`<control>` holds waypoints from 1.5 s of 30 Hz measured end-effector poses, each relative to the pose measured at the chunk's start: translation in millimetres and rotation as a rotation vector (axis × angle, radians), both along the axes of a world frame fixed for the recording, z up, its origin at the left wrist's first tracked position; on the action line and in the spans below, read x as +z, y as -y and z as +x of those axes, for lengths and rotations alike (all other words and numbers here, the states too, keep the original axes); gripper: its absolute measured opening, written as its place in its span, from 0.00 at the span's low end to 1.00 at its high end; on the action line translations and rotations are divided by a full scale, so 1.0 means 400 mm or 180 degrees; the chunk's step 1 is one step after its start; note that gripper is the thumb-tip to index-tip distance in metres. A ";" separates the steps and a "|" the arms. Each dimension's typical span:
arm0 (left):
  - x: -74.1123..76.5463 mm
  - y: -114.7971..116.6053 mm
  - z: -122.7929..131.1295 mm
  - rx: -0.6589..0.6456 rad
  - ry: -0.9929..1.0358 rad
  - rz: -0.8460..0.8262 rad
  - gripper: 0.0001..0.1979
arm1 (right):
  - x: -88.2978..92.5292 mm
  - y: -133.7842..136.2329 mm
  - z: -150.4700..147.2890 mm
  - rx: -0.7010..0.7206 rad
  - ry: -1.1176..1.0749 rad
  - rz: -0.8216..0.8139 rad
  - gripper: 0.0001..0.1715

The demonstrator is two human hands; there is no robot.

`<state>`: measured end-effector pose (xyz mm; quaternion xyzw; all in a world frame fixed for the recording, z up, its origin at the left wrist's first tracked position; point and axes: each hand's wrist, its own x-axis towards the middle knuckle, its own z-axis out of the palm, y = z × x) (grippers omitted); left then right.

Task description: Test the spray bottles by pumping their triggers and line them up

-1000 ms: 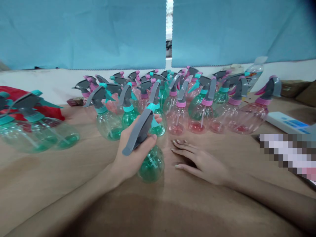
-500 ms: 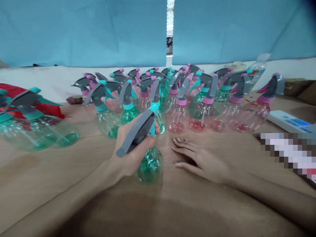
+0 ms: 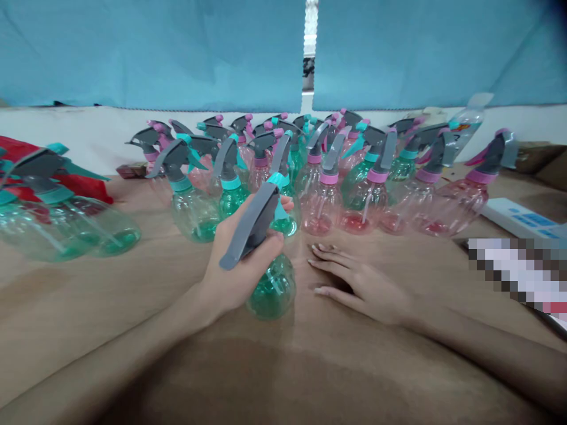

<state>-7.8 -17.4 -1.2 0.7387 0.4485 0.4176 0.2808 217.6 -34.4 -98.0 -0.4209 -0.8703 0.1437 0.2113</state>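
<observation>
Our left hand (image 3: 234, 268) has its fingers (image 3: 266, 243) closed around the neck of a green spray bottle (image 3: 273, 288), under its grey trigger head, at the near middle of the desk (image 3: 310, 366). Just right of it, our right hand (image 3: 361, 286) lies flat on the desk, fingers open and holding nothing. Farther off stands a crowd of pink and green spray bottles (image 3: 319, 177).

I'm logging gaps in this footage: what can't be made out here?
Head view only.
Neck of the green clear plastic spray bottle with grey trigger: wrapped by the left hand.
Palm of the right hand: face down on the brown table.
Whatever lies at far right: masked by a pixelated patch.
Blurred green bottles at left: cut by the edge.
Back-row bottles: overlapping, too small to count.
</observation>
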 end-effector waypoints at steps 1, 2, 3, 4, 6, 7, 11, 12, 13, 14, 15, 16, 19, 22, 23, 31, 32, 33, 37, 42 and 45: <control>0.001 0.000 0.000 -0.0004 0.0004 -0.0006 0.17 | 0.000 0.000 0.000 -0.0006 0.0016 0.0002 0.31; 0.002 0.000 0.001 -0.0005 0.0012 -0.0008 0.17 | 0.001 0.001 0.000 -0.0014 0.0038 0.0003 0.31; 0.003 0.000 0.001 0.0000 0.0025 0.0000 0.17 | 0.002 0.001 -0.001 -0.0025 0.0065 0.0007 0.31; 0.005 0.000 0.002 0.0002 0.0027 -0.0002 0.17 | 0.002 0.001 -0.001 -0.0035 0.0100 0.0008 0.31; 0.008 0.000 0.004 0.0000 0.0017 -0.0002 0.17 | 0.004 0.001 -0.001 -0.0033 0.0173 0.0002 0.32; 0.010 0.001 0.005 -0.0001 0.0013 0.0010 0.17 | 0.004 0.001 -0.001 -0.0029 0.0193 0.0000 0.32; 0.016 0.005 0.007 0.0059 -0.0039 0.0027 0.17 | 0.002 0.001 0.000 -0.0007 0.0186 0.0013 0.31; 0.017 0.006 0.008 0.0070 -0.0050 0.0031 0.17 | 0.002 0.000 0.000 -0.0005 0.0188 0.0023 0.31; 0.017 0.007 0.008 0.0067 -0.0063 0.0028 0.17 | 0.001 0.000 0.000 -0.0004 0.0198 0.0031 0.32; 0.017 0.007 0.008 0.0063 -0.0070 0.0032 0.17 | 0.001 0.000 0.001 -0.0007 0.0214 0.0034 0.32; 0.016 0.007 0.008 0.0056 -0.0068 0.0046 0.17 | 0.001 0.000 0.001 -0.0016 0.0227 0.0035 0.32; 0.015 0.006 0.007 0.0046 -0.0066 0.0064 0.17 | 0.001 0.000 0.001 -0.0021 0.0236 0.0032 0.32; 0.010 0.001 0.006 0.0000 -0.0054 0.0126 0.17 | 0.002 0.000 0.000 -0.0011 0.0252 0.0018 0.32; 0.006 -0.003 0.004 -0.0055 -0.0041 0.0185 0.17 | 0.001 0.000 -0.001 -0.0013 0.0188 0.0033 0.31; 0.005 -0.004 0.004 -0.0057 -0.0045 0.0202 0.17 | 0.001 0.000 -0.002 -0.0019 0.0171 0.0042 0.31; 0.003 -0.003 0.003 -0.0032 -0.0081 0.0281 0.17 | 0.003 0.001 -0.001 -0.0031 0.0203 0.0028 0.32; 0.002 -0.002 0.003 -0.0026 -0.0073 0.0284 0.17 | 0.002 0.000 -0.001 -0.0033 0.0187 0.0024 0.32; 0.002 -0.002 0.002 -0.0022 -0.0071 0.0285 0.17 | 0.002 0.000 -0.002 -0.0031 0.0177 0.0021 0.32; -0.002 -0.005 -0.002 -0.0024 -0.0060 0.0269 0.17 | 0.000 0.000 -0.002 -0.0027 0.0157 0.0031 0.32; -0.006 -0.007 -0.002 -0.0096 0.0044 0.0189 0.20 | -0.001 0.001 0.000 -0.0028 0.0240 0.0076 0.32; -0.006 -0.007 -0.002 -0.0113 0.0073 0.0146 0.21 | -0.002 0.000 0.000 -0.0029 0.0261 0.0096 0.32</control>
